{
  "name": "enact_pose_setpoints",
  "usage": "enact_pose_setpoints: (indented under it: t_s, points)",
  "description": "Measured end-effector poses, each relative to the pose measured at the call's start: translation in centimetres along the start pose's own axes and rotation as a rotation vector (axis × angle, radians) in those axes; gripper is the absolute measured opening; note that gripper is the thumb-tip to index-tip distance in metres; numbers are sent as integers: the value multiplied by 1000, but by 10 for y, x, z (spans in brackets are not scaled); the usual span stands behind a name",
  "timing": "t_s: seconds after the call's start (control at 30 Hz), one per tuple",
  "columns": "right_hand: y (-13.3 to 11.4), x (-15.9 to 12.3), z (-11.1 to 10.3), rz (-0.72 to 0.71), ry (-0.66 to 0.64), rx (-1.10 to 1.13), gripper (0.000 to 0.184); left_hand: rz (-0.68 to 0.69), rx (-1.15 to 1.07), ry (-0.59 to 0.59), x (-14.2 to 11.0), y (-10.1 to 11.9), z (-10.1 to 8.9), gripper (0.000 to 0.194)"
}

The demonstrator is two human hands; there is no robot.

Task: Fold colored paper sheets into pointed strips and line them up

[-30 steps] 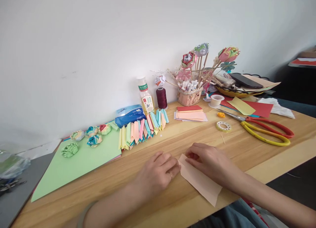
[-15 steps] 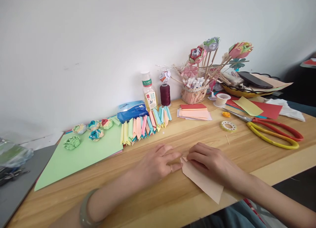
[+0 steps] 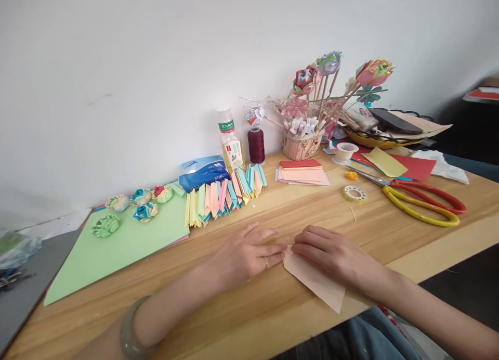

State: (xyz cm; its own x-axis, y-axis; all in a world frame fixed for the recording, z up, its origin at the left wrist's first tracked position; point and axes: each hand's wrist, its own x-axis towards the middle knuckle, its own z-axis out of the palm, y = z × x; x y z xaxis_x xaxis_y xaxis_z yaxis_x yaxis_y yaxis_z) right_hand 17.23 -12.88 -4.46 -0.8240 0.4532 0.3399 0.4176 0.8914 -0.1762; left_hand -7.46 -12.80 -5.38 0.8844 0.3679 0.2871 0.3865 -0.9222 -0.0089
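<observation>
A pale pink paper sheet (image 3: pixel 314 283) lies on the table under my right hand, its far left corner slanted as if folded. My right hand (image 3: pixel 331 251) rests over the sheet's far edge, fingers bent and drawn together, fingertips pressing the paper near that corner; its thumb is hidden. From the other side, my left hand (image 3: pixel 249 252) reaches in with fingers stretched and apart. Two of its fingertips touch the paper's corner, and its thumb is out of sight. Beyond the hands sits a stack of similar paper slips (image 3: pixel 302 175), with a red one on top.
Folded paper strips (image 3: pixel 222 196) stand in a row behind my left hand. Left of them, paper flowers (image 3: pixel 145 212) lie on a green sheet (image 3: pixel 128 256). Scissors (image 3: pixel 423 196), a tape roll (image 3: pixel 354 193) and a toothpick (image 3: pixel 353 214) are to the right. A bottle (image 3: pixel 233 146) stands at the wall.
The whole view has shifted slightly, so things appear a little further left. My left fingers lie closer together at the paper's corner; my right hand stays on the sheet.
</observation>
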Motion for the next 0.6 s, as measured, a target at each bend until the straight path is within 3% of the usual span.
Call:
enact_pose_setpoints:
  t_s: [0.33,0.6]
  points:
    - [-6,3,-3,3,-49,-129,31,27,18,18,1,0,0,35]
    - [5,-17,-11,66,-54,-31,28,14,-19,16,1,-1,0,36]
